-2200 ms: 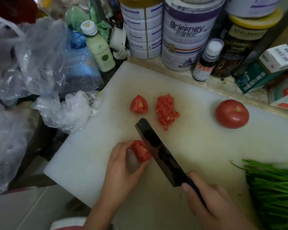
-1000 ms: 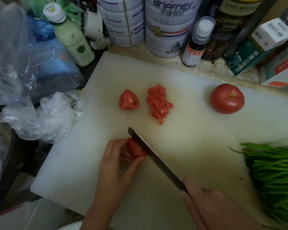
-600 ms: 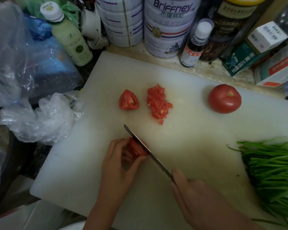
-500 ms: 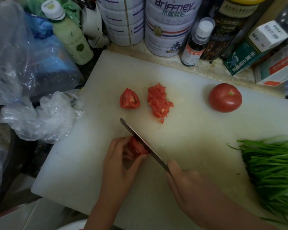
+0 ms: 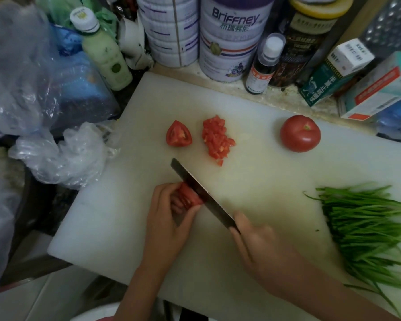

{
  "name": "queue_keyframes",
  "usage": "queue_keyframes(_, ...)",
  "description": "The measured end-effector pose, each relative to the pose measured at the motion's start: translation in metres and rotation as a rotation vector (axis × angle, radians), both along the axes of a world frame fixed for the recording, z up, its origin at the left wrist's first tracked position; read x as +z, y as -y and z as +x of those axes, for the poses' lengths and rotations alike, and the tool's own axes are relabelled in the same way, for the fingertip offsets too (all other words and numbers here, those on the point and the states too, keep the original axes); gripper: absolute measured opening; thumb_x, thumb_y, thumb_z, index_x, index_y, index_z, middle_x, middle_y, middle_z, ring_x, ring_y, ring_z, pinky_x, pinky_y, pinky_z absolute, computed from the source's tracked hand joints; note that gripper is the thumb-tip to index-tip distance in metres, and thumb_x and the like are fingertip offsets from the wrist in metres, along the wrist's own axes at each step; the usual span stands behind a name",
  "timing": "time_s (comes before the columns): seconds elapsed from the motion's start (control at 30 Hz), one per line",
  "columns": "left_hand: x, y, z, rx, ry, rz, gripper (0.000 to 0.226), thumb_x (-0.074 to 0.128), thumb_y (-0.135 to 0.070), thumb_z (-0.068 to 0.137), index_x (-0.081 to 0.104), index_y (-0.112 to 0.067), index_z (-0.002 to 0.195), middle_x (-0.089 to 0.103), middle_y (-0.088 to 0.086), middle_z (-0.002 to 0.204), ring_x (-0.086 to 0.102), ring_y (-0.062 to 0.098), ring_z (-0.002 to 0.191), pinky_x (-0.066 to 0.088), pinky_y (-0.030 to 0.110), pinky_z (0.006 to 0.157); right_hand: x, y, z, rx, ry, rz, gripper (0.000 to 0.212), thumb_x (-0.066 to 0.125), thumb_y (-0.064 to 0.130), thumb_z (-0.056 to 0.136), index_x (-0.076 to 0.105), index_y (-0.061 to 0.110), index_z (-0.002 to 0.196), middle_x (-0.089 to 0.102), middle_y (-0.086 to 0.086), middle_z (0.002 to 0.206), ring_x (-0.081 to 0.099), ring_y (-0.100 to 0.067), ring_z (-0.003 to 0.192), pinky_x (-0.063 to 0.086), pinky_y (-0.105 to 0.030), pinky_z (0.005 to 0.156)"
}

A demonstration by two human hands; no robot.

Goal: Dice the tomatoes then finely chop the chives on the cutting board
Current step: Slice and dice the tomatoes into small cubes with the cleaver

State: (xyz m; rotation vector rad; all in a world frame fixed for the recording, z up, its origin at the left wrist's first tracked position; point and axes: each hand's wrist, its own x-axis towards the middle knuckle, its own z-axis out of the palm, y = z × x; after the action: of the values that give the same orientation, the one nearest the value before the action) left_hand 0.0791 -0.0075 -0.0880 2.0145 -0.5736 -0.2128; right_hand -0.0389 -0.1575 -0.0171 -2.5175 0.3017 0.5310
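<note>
Overhead, a capped bottle (image 5: 104, 54) is holding pale green liquid behind the white cutting board (image 5: 130, 228), beside tall tins (image 5: 229, 42) whose contents are hidden; a crumpled plastic bag (image 5: 63, 156) is lying at the board's left edge; the left hand (image 5: 169, 221) is curling round a tomato piece (image 5: 188, 197) near the board's front; the right hand (image 5: 262, 249) is gripping a knife (image 5: 195, 185), blade running diagonally, tip pointing far-left, pressing against the piece; diced tomato (image 5: 215, 140), a wedge (image 5: 178, 135) and a whole tomato (image 5: 300, 133) are sitting farther back; chives (image 5: 366, 228) are lying rightward, lengthwise left to right.
</note>
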Motion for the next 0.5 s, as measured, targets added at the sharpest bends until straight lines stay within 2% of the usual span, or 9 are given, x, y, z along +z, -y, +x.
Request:
queue_keyframes(0.1,-0.001,0.001,0.0,0.007,-0.004,0.004,0.044,0.072,-0.034,0.081,0.054,-0.019,0.118,0.049,-0.015,0.108,0.055,0.008,0.081,0.043,0.009,0.074,0.007,0.005,-0.021,-0.009,-0.063,-0.019,0.019,0.02,0.042,0.1,0.027,0.027,0.11,0.042,0.005,0.063,0.036,-0.016,0.051,0.028,-0.029,0.05)
queue_keyframes(0.17,-0.002,0.001,0.0,-0.001,0.011,-0.003,0.044,0.069,-0.039,0.082,0.052,-0.023,0.12,0.048,-0.017,0.109,0.055,0.008,0.082,0.043,0.009,0.074,0.01,0.002,-0.014,-0.024,-0.054,-0.01,0.014,0.02,0.042,0.1,0.026,0.029,0.101,0.043,0.005,0.063,0.036,-0.015,0.05,0.027,-0.031,0.051)
queue_keyframes(0.23,-0.003,0.0,-0.001,-0.018,0.037,-0.002,0.045,0.066,-0.04,0.083,0.05,-0.025,0.123,0.047,-0.016,0.109,0.054,0.006,0.084,0.042,0.009,0.076,0.009,-0.003,0.008,-0.039,-0.019,0.002,0.015,0.022,0.039,0.101,0.028,0.026,0.1,0.041,0.005,0.062,0.038,-0.014,0.051,0.025,-0.033,0.052)
queue_keyframes(0.3,-0.003,0.0,-0.002,-0.027,0.042,-0.006,0.046,0.065,-0.039,0.083,0.049,-0.025,0.124,0.047,-0.014,0.111,0.054,0.003,0.088,0.042,0.008,0.078,0.003,-0.007,0.033,-0.037,0.072,-0.019,0.02,0.024,0.036,0.102,0.033,0.021,0.109,0.047,0.0,0.067,0.052,-0.026,0.064,0.031,-0.036,0.059)
queue_keyframes(0.37,-0.002,0.0,-0.002,-0.023,0.036,-0.008,0.046,0.066,-0.039,0.083,0.049,-0.025,0.122,0.047,-0.017,0.111,0.054,0.001,0.088,0.042,0.007,0.077,-0.002,-0.008,0.048,-0.034,0.145,-0.038,0.022,0.027,0.035,0.102,0.036,0.017,0.112,0.052,-0.006,0.073,0.056,-0.034,0.075,0.039,-0.039,0.063)
queue_keyframes(0.43,-0.002,0.0,-0.002,-0.016,0.034,-0.013,0.045,0.069,-0.037,0.082,0.049,-0.025,0.12,0.047,-0.021,0.113,0.054,0.002,0.086,0.042,0.008,0.075,-0.005,-0.005,0.044,-0.054,0.157,-0.008,0.021,0.028,0.035,0.101,0.036,0.018,0.111,0.046,-0.002,0.069,0.055,-0.034,0.072,0.041,-0.04,0.063)
queue_keyframes(0.5,-0.001,0.0,-0.003,-0.008,0.033,-0.029,0.044,0.07,-0.037,0.082,0.05,-0.026,0.119,0.048,-0.021,0.112,0.055,0.004,0.084,0.043,0.009,0.074,-0.004,0.0,0.024,-0.056,0.12,0.012,0.02,0.028,0.036,0.101,0.036,0.019,0.109,0.041,0.002,0.063,0.049,-0.027,0.062,0.037,-0.037,0.061)
